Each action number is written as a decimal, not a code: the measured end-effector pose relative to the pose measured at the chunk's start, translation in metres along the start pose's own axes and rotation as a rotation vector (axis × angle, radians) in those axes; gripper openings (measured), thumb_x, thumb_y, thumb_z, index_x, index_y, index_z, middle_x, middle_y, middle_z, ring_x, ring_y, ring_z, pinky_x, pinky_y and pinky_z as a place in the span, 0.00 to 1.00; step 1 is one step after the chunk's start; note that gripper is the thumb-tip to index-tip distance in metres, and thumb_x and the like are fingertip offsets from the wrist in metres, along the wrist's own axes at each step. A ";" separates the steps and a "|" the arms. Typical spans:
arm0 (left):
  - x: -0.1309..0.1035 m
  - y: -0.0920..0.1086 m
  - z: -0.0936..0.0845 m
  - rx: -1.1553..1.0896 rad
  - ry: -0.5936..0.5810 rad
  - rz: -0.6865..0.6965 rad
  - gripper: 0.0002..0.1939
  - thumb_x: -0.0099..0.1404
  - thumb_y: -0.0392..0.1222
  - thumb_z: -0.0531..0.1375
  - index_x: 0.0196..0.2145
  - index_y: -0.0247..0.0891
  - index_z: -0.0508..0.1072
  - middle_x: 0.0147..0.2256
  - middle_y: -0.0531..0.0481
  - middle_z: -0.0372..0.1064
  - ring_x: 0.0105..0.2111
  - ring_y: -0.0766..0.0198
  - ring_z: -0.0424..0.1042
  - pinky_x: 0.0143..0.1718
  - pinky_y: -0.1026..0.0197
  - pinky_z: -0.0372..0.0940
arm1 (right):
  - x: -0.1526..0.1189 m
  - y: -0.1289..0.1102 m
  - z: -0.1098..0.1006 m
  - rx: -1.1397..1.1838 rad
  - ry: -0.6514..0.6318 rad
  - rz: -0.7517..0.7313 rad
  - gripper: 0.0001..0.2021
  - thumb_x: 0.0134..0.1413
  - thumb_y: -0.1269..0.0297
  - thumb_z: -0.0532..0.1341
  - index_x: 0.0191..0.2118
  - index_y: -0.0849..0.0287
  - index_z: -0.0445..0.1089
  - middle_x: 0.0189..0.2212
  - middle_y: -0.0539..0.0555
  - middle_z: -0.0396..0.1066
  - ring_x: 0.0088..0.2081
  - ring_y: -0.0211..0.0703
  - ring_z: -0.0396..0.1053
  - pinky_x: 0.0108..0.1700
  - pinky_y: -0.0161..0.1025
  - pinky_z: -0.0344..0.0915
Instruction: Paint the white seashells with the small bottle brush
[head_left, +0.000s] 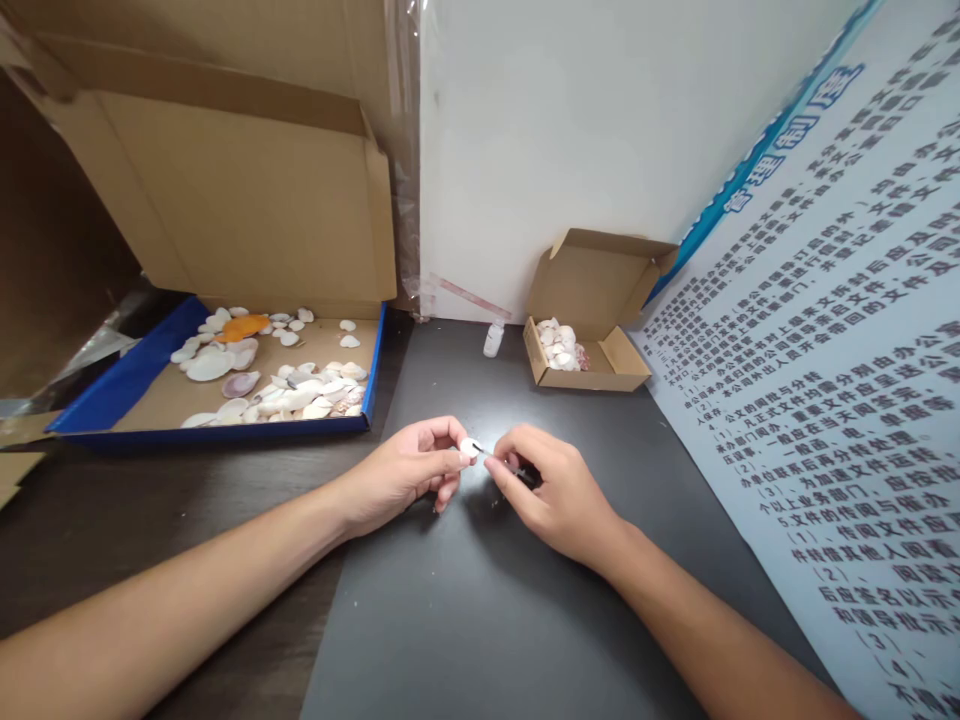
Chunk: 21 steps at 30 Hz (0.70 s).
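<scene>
My left hand [409, 465] pinches a small white seashell [469, 446] between thumb and fingertips above the dark grey mat. Opposite it, my right hand [555, 495] is closed on a thin brush [482, 452] with a dark tip. The brush tip is at the shell's face and seems to touch it. A black handle end shows under my right fingers; the rest is hidden by the hand. Beyond both hands stands a small white bottle [493, 339].
On the left, an open blue-rimmed cardboard box [367, 330] holds many shells, one of them orange [243, 327]. A smaller open cardboard box [592, 380] with white shells stands back right. A white wall panel [600, 120] and a printed poster [847, 400] border the dark mat [465, 640].
</scene>
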<state>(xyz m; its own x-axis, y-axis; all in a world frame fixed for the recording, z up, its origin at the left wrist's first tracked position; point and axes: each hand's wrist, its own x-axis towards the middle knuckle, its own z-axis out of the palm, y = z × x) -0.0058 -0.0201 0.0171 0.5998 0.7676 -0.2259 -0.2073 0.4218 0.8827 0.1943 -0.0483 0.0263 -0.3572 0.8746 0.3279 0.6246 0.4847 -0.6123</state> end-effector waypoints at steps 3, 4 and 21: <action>0.000 0.001 0.000 0.004 0.011 -0.002 0.15 0.56 0.42 0.69 0.32 0.37 0.65 0.21 0.60 0.61 0.19 0.74 0.60 0.20 0.69 0.61 | -0.001 0.000 -0.001 -0.024 0.023 0.034 0.07 0.61 0.66 0.58 0.31 0.57 0.64 0.25 0.47 0.64 0.28 0.35 0.61 0.32 0.33 0.56; 0.000 0.001 0.000 0.005 0.012 -0.004 0.15 0.56 0.42 0.69 0.32 0.37 0.65 0.21 0.60 0.61 0.19 0.74 0.60 0.20 0.69 0.61 | -0.001 0.000 -0.001 -0.014 0.020 0.031 0.07 0.61 0.66 0.58 0.31 0.57 0.64 0.25 0.47 0.65 0.28 0.35 0.61 0.32 0.33 0.56; -0.001 -0.001 -0.002 0.014 0.000 0.017 0.13 0.57 0.41 0.68 0.32 0.37 0.66 0.22 0.59 0.61 0.20 0.73 0.60 0.21 0.69 0.61 | -0.002 -0.002 -0.001 -0.005 -0.001 0.080 0.11 0.63 0.62 0.57 0.29 0.57 0.64 0.22 0.46 0.67 0.24 0.33 0.61 0.29 0.32 0.55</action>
<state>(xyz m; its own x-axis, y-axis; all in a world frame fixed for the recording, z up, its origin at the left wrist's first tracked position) -0.0077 -0.0208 0.0155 0.5962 0.7747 -0.2106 -0.2072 0.4019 0.8919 0.1940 -0.0511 0.0274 -0.3064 0.9105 0.2777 0.6544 0.4133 -0.6332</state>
